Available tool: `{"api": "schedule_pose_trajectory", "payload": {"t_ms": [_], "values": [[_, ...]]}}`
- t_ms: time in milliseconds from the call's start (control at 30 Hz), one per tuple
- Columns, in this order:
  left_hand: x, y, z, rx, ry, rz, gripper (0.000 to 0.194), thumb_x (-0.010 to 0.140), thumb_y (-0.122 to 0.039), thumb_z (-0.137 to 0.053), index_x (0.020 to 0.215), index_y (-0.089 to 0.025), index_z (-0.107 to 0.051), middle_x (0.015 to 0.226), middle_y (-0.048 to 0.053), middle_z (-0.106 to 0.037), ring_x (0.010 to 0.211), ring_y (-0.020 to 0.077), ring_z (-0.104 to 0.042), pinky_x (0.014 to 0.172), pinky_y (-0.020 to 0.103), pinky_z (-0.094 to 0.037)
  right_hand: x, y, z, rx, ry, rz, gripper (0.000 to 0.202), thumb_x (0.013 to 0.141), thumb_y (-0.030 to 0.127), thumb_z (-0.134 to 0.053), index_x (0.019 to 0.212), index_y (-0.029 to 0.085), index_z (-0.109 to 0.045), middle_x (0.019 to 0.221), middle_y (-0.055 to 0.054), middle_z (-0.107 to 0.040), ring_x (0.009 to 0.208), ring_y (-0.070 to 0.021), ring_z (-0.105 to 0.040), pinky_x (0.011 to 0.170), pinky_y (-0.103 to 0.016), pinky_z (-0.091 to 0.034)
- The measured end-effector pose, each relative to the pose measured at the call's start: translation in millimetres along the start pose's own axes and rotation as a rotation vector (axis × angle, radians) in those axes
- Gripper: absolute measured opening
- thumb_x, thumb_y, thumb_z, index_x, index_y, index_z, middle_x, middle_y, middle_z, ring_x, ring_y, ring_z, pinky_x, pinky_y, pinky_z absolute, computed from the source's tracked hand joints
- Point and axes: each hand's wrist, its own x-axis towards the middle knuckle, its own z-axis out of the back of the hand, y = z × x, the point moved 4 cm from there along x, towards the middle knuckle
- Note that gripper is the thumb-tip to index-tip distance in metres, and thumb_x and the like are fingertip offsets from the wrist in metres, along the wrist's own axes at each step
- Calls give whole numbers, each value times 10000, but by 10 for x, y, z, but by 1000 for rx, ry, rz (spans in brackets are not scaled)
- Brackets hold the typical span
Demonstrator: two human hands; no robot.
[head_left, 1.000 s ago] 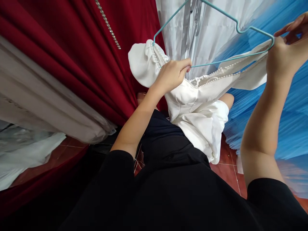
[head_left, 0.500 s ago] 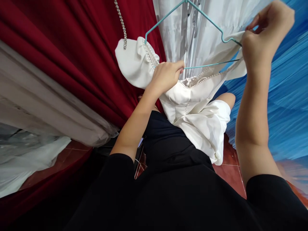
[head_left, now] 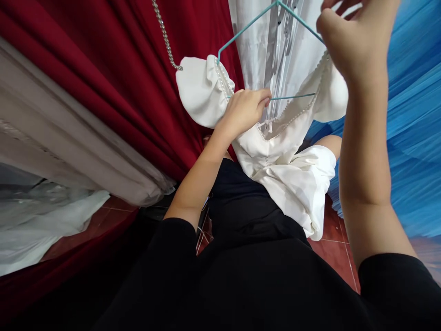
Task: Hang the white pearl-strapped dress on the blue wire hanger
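Observation:
A white dress (head_left: pixel 275 149) with pearl-trimmed neckline and puffed sleeves hangs on a thin teal hanger (head_left: pixel 246 27). My left hand (head_left: pixel 246 110) is closed around the hanger's bottom bar, in front of the bodice. Above the right sleeve (head_left: pixel 332 94), my right hand (head_left: pixel 360 39) is raised at the top edge of the view, its thumb and fingers apart and nothing visible between them. It hides the hanger's right end. The gathered skirt (head_left: pixel 303 188) lies over my lap.
A beaded chain (head_left: pixel 163 34) hangs down to the left sleeve. Red fabric (head_left: pixel 138 92) and pale fabric (head_left: pixel 86 138) drape at the left, white fabric (head_left: pixel 250 46) behind the hanger, blue ruffled fabric (head_left: pixel 413 138) at the right. Red floor tiles (head_left: pixel 336 257) show below.
My right hand has let go of the right sleeve and moved left and up. That sleeve now hangs down rounded. The view has shifted slightly; my left hand keeps its hold.

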Motion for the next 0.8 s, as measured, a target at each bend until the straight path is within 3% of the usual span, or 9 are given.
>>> {"api": "schedule_pose_trajectory", "payload": {"t_ms": [67,133,200,300,433,567,633,700,800], "values": [[4,31,-31,74,2,-19,173,996,-201,-479,925,-251,-628,754,36,-653,733,282,-613,763,433,-404,-153,240,-150,42,24,157,221,688,-22,-513,852,125,-540,800,12,-580,746,-90,-579,669,-192,-423],[4,53,-62,69,-18,-38,137,998,-210,-489,973,-245,-619,838,43,-683,803,291,-628,816,465,-407,-394,337,-335,-48,164,254,184,721,19,-543,850,141,-593,826,15,-618,774,-116,-594,683,-215,-450],[-12,59,-90,-12,-51,-68,89,990,-234,-521,993,-232,-610,951,57,-693,935,307,-629,896,484,-412,-666,224,-514,-188,305,188,181,788,95,-587,943,186,-610,886,29,-639,798,-145,-605,705,-259,-476],[-70,16,-84,-206,-122,-131,115,980,-254,-511,1043,-235,-606,1101,60,-675,1095,302,-603,1002,452,-433,-1017,-72,-651,-302,317,104,144,994,299,-462,1030,226,-582,914,-3,-653,818,-202,-606,831,-383,-473],[-184,-20,150,-390,-445,-114,240,975,-158,-481,1163,-275,-575,1180,29,-616,1146,230,-574,1045,350,-452,-1243,-278,-653,-374,262,117,254,1050,378,-332,1204,289,-513,919,-13,-631,915,-205,-567,978,-428,-394],[-235,110,448,-225,-795,-172,313,881,-44,-614,1118,-247,-617,1233,27,-551,1266,235,-446,1178,367,-311,-1288,-257,-633,-319,216,95,291,1040,509,-339,1044,327,-565,884,10,-622,902,-202,-521,974,-414,-383],[-167,305,518,-191,-801,-169,361,865,16,-597,1127,-232,-610,1180,16,-576,1204,196,-505,1111,304,-402,-1307,-230,-650,-331,217,103,269,1034,486,-378,982,300,-565,858,7,-615,891,-204,-512,964,-418,-379],[-65,534,575,-210,-749,-219,433,835,85,-556,1143,-217,-592,1088,-20,-614,997,127,-627,923,213,-528,-1317,-213,-654,-363,205,123,184,1029,399,-424,971,277,-549,852,7,-611,882,-199,-511,954,-416,-375],[20,864,745,-248,-792,-327,547,789,142,-514,1202,-215,-554,1132,-75,-610,779,64,-673,746,178,-579,-1287,-212,-626,-379,187,168,131,1020,335,-464,941,257,-532,843,5,-612,866,-202,-519,926,-411,-378]]}}
